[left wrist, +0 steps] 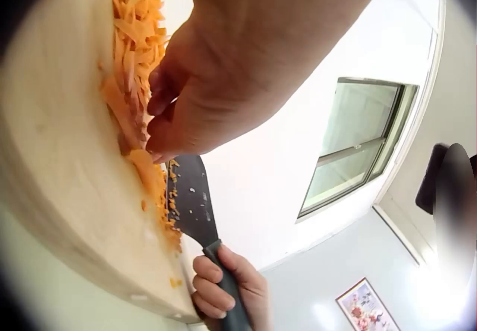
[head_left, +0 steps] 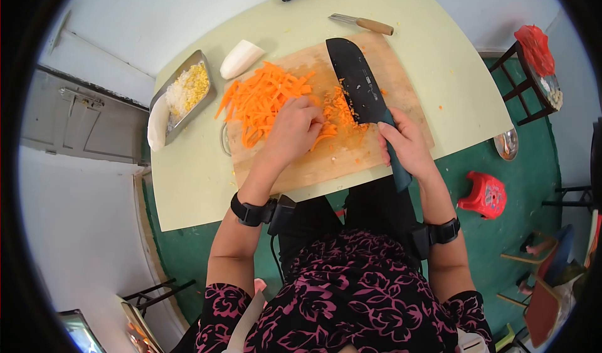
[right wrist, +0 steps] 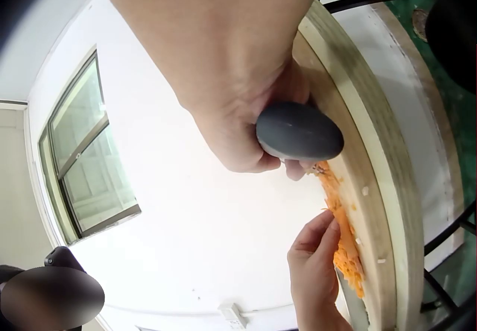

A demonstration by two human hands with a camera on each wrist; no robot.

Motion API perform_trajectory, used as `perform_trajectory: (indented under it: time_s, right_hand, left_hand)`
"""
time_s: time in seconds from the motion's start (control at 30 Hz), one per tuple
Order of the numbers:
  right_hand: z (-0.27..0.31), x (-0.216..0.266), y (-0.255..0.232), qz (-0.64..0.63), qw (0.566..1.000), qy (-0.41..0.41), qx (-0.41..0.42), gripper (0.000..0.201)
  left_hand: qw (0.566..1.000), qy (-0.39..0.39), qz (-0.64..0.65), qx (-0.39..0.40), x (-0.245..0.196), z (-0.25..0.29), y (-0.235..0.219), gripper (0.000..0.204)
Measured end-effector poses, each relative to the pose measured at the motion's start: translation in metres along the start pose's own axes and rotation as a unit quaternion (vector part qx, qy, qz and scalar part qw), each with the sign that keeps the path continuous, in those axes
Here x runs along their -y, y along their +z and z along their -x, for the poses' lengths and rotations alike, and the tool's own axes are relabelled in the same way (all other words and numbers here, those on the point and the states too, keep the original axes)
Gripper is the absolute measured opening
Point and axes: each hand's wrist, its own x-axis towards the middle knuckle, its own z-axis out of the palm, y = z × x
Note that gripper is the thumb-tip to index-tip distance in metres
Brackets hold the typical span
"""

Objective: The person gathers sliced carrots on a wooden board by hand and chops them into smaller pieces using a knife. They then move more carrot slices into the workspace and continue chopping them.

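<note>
On the wooden board (head_left: 288, 171) lies a heap of orange carrot strips (head_left: 260, 102), with finely chopped carrot (head_left: 338, 111) to its right. The left hand (head_left: 291, 130) is at the heap's near right edge; in the left wrist view its curled fingers pinch carrot slices (left wrist: 123, 115). The right hand (head_left: 406, 145) grips the dark green handle of a wide black knife (head_left: 356, 80). The blade lies tilted beside the chopped carrot, bits stuck to it. Seen from the right wrist, the handle's rounded end (right wrist: 298, 131) covers part of the right hand's fingers.
Left of the board are a peeled white radish piece (head_left: 241, 58) and a metal tray (head_left: 204, 102) with chopped white and yellow food, another white piece on its edge. A wooden-handled peeler (head_left: 367, 24) lies behind the board. A red stool (head_left: 484, 195) stands on the floor at right.
</note>
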Motion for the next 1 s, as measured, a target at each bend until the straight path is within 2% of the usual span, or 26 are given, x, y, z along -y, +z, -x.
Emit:
perform_trajectory:
  time_s: [0.2, 0.3, 0.4, 0.6, 0.8, 0.9, 1.0]
  right_hand:
    - [-0.001, 0.0, 0.0, -0.004, 1.0, -0.001, 0.0, 0.014]
    - [0.0, 0.0, 0.0, -0.002, 1.0, -0.003, 0.003, 0.013]
    - [0.0, -0.001, 0.0, 0.005, 1.0, -0.009, 0.011, 0.013]
    - [-0.001, -0.001, 0.0, 0.012, 1.0, -0.003, 0.003, 0.01]
    - [-0.001, -0.001, 0.0, 0.007, 1.0, 0.003, 0.003, 0.011]
    - [0.0, -0.001, 0.0, 0.004, 1.0, 0.002, 0.004, 0.015]
    - [-0.001, -0.003, -0.001, 0.005, 1.0, -0.002, 0.008, 0.018]
  left_hand:
    - [0.999, -0.035, -0.002, -0.024, -0.007, 0.01, 0.004, 0.007]
    - [0.996, -0.032, 0.04, -0.076, -0.015, 0.019, 0.005, 0.011]
    - [0.992, -0.004, 0.026, -0.126, -0.019, 0.025, 0.011, 0.014]
    - [0.988, -0.024, -0.023, -0.153, -0.01, 0.028, 0.03, 0.015]
    - [0.984, -0.039, 0.016, -0.171, -0.011, 0.021, 0.021, 0.013]
    - [0.985, -0.152, 0.084, -0.002, -0.001, 0.007, -0.017, 0.017]
    - [0.997, -0.069, -0.029, -0.019, 0.016, -0.016, -0.033, 0.017]
